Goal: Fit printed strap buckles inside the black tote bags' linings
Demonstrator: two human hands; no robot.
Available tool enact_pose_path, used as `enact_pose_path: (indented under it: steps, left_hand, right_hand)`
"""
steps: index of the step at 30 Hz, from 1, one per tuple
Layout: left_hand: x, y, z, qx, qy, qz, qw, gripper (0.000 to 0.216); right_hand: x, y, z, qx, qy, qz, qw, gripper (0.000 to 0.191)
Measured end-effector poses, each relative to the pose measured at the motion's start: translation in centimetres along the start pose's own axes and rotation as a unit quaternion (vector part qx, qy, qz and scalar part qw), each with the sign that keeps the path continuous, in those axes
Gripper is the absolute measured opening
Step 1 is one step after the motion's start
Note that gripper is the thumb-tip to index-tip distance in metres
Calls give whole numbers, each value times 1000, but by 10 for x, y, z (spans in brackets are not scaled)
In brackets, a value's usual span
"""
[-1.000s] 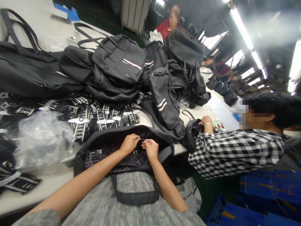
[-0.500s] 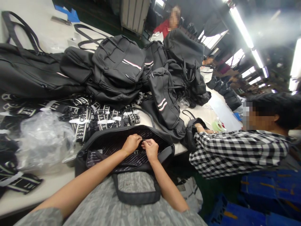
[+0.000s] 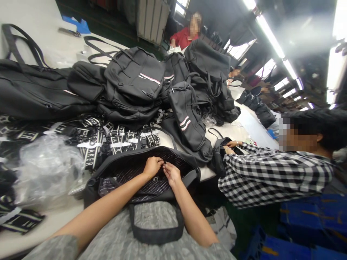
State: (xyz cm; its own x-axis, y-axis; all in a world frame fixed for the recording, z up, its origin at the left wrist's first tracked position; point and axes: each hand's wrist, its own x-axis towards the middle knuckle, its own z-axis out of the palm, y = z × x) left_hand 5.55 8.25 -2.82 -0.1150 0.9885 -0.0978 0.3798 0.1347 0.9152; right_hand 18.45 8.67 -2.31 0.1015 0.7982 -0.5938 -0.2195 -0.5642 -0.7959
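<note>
Matte black duffel (image 3: pixel 40 94) at far left, soft sides slumped, strap loops standing up. In front of it, crumpled clear plastic (image 3: pixel 50 169) on the pale, smooth tabletop (image 3: pixel 65 213). Next, black woven straps (image 3: pixel 91 144) with pale lettering, bundled with white bands. Open black bag (image 3: pixel 116 157) sits at the near edge against the wearer, long mouth gaping, lining dark with fine pale print. Behind it, rounded backpack (image 3: pixel 141 76) on a pile, thin striped trim.

Left hand (image 3: pixel 153 167): over the open mouth, grip closed to a fingertip pinch on a small dark piece (image 3: pixel 164 163), form mostly hidden. Flat handle (image 3: pixel 158 235) loops down the near side. Right hand (image 3: pixel 171 173): same piece, grip pinched, fingers bent.

Further right: slim striped bag (image 3: pixel 187 115) leaning, co-worker's checked woven shirt (image 3: pixel 273 173), blue crates (image 3: pixel 306 220).
</note>
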Motion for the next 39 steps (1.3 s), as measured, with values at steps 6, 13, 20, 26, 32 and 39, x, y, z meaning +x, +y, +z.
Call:
enact_pose_path:
  steps: [6,13,20,26,32,39]
  left_hand:
    - [5,-1,2,7,13,-6,1000,17]
    - [11,-6,5,17,21,1,1000,16]
    - [20,-7,4,21,21,16,999,17]
    - [21,-10,1,-5,25,-25,999,19]
    - [4,-5,-10,-19,56,-4,998,29]
    - [-18,-7,-24,-36,-12,64,997,41]
  right_hand:
    - [15,-1,9,4,22,27,999,9]
    - [31,-1,20,-19,65,33,997,17]
    - [44,-1,36,-60,89,28,994,25]
    - [38,3,42,-104,121,-55,986,26]
    - [8,-7,30,-158,112,-226,955,10]
    - [-19,-18,19,-142,-138,-281,939,20]
